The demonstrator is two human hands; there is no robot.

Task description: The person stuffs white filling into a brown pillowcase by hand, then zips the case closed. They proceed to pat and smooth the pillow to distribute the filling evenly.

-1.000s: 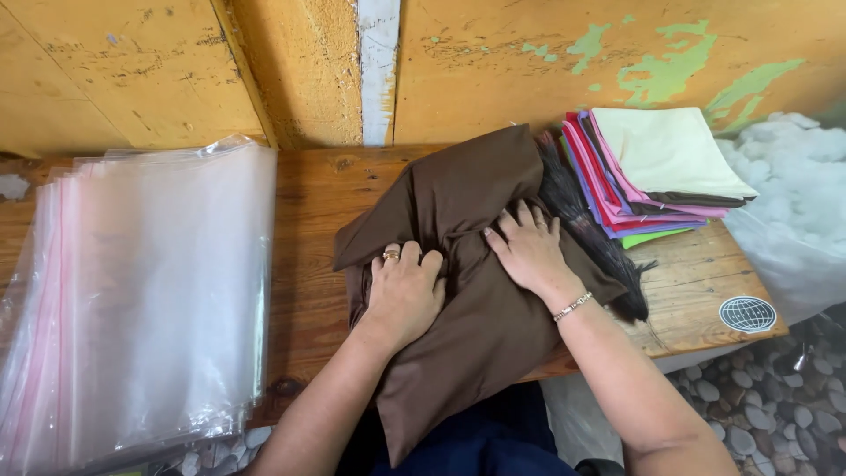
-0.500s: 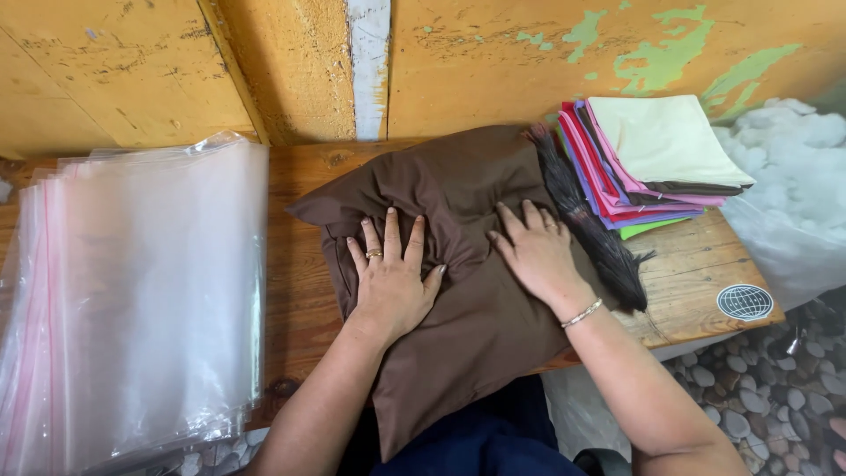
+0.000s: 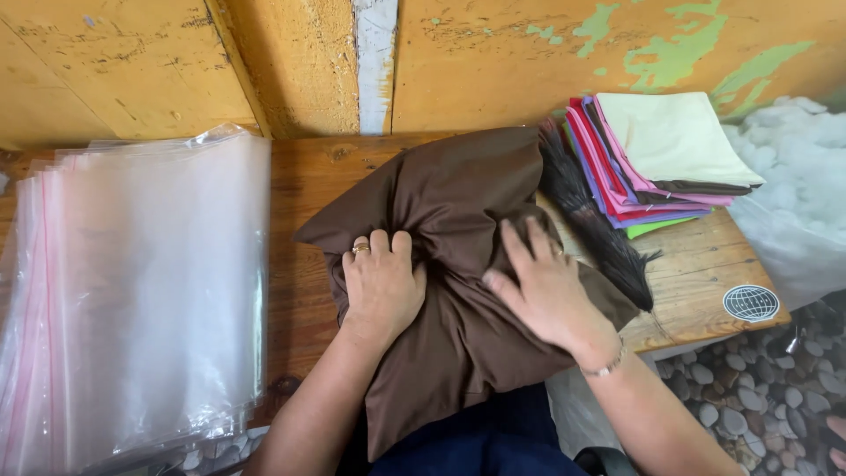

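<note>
A brown fabric pillow cover (image 3: pixel 449 189), puffed with stuffing, lies on the wooden table (image 3: pixel 304 185) and hangs over its front edge. My left hand (image 3: pixel 381 286), a ring on one finger, presses down on the cover's left side with fingers bunched against a fold. My right hand (image 3: pixel 545 286), a bracelet at the wrist, lies flat on the cover's right side with fingers spread. Both hands push on the fabric near its middle.
A stack of clear plastic bags (image 3: pixel 132 291) covers the table's left part. Folded coloured covers (image 3: pixel 656 159) are piled at the right back, with a dark brush (image 3: pixel 599 234) beside them. White stuffing (image 3: pixel 793 203) sits at the far right. A yellow wall (image 3: pixel 493 53) stands behind.
Both hands have slid back toward me and closer together on the brown cover. The fabric has bunched and puffed up at the back. My left fingers went from spread to curled.
</note>
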